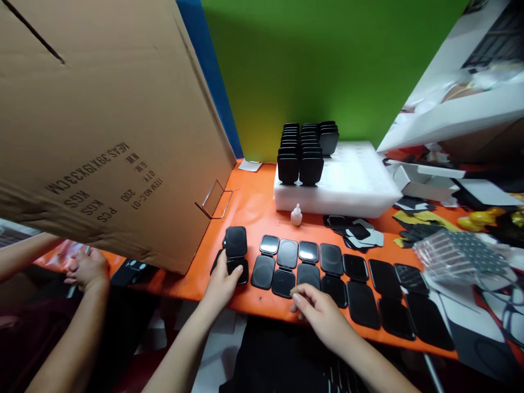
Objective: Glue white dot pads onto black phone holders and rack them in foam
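My left hand (221, 283) is closed on a black two-panel hinged case (236, 242) at the left end of a row, with its thumb on the lower panel. Another dark piece partly shows under that case. My right hand (317, 312) hovers at the front edge of the row, thumb and fingers pinched together; anything between them is too small to make out. Nearest to it lies an opened black hinged case (283, 283). Several more opened cases, such as the one at the right (385, 278), lie flat side by side. A few upper panels look shiny.
Black cases (289, 169) stand in rows on a white foam block (347, 188). A small white bottle (296, 215) stands before it, near loose black and white pads (360, 233). A large cardboard box (123, 109) blocks the left, beyond which a co-worker's hand (90, 268) shows.
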`<action>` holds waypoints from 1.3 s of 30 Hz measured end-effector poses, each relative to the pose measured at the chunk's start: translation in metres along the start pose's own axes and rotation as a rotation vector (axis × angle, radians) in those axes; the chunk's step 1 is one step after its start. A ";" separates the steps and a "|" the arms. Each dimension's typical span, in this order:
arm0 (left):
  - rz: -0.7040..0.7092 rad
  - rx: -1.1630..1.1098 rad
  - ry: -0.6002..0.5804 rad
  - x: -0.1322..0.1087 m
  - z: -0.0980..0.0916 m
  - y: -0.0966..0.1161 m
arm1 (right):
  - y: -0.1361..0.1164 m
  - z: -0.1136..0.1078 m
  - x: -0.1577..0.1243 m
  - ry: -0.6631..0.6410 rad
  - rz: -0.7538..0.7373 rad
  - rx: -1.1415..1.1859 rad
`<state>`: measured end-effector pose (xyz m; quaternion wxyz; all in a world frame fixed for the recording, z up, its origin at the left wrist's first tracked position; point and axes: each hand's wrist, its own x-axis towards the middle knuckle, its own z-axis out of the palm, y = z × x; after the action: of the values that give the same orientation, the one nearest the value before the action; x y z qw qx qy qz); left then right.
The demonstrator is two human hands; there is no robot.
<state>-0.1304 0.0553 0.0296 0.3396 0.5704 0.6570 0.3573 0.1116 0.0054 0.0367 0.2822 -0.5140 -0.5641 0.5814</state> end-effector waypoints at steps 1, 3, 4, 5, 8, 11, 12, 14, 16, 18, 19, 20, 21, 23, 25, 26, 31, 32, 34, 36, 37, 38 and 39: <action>-0.004 0.127 -0.036 0.005 -0.004 -0.004 | -0.001 -0.002 0.000 0.008 0.001 -0.015; -0.007 0.329 -0.093 0.011 -0.003 -0.006 | -0.004 -0.004 -0.001 0.012 -0.009 -0.047; 0.004 0.411 -0.097 0.012 0.000 -0.004 | -0.005 -0.004 -0.001 0.010 -0.017 -0.062; 0.020 0.488 -0.083 0.012 0.004 -0.003 | -0.006 -0.004 -0.001 0.006 -0.023 -0.074; 0.108 0.681 0.010 0.008 0.010 0.001 | -0.008 -0.004 -0.002 -0.009 -0.026 -0.098; 0.179 0.755 0.109 0.005 0.003 -0.002 | -0.007 -0.007 -0.002 -0.008 -0.021 -0.108; 0.172 0.762 0.139 0.006 -0.001 -0.004 | -0.006 -0.009 -0.002 -0.004 -0.018 -0.113; 0.106 0.772 0.183 0.009 -0.011 -0.009 | -0.004 -0.015 -0.001 0.016 -0.013 -0.132; 0.015 0.780 0.181 0.016 -0.020 -0.014 | -0.003 -0.024 -0.001 0.059 -0.015 -0.161; -0.052 0.762 0.147 0.025 -0.026 -0.018 | -0.001 -0.040 0.000 0.129 -0.021 -0.209; -0.077 0.731 0.124 0.030 -0.029 -0.021 | -0.001 -0.050 0.002 0.175 -0.027 -0.246; -0.101 0.680 0.098 0.036 -0.031 -0.023 | -0.001 -0.062 0.004 0.226 -0.035 -0.297; -0.125 0.608 0.063 0.041 -0.032 -0.025 | 0.000 -0.077 0.008 0.285 -0.038 -0.362; -0.169 0.416 0.005 0.048 -0.036 -0.028 | 0.001 -0.109 0.018 0.417 -0.031 -0.521; -0.223 0.195 0.003 0.049 -0.039 -0.027 | 0.003 -0.141 0.032 0.522 -0.004 -0.691; -0.261 0.076 0.012 0.047 -0.040 -0.024 | 0.005 -0.156 0.041 0.550 0.009 -0.768; -0.448 -0.564 -0.152 0.016 -0.030 0.007 | 0.013 -0.194 0.071 0.543 0.151 -1.070; -0.460 -0.646 -0.201 0.009 -0.022 0.015 | 0.014 -0.195 0.074 0.530 0.187 -1.107; -0.471 -0.730 -0.260 -0.003 -0.002 0.031 | 0.015 -0.193 0.076 0.530 0.209 -1.148; -0.468 -0.775 -0.303 -0.011 0.024 0.047 | 0.014 -0.191 0.076 0.573 0.164 -1.147; -0.464 -0.802 -0.330 -0.014 0.037 0.055 | 0.014 -0.190 0.074 0.601 0.132 -1.130; -0.470 -0.838 -0.369 -0.017 0.050 0.062 | 0.013 -0.190 0.072 0.629 0.108 -1.097; -0.482 -0.876 -0.411 -0.019 0.062 0.069 | 0.012 -0.190 0.069 0.650 0.100 -1.043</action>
<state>-0.0405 0.0480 0.0577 0.7396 0.2664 0.4789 0.3908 0.2676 0.1350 0.0370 0.1234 -0.7612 -0.6343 0.0549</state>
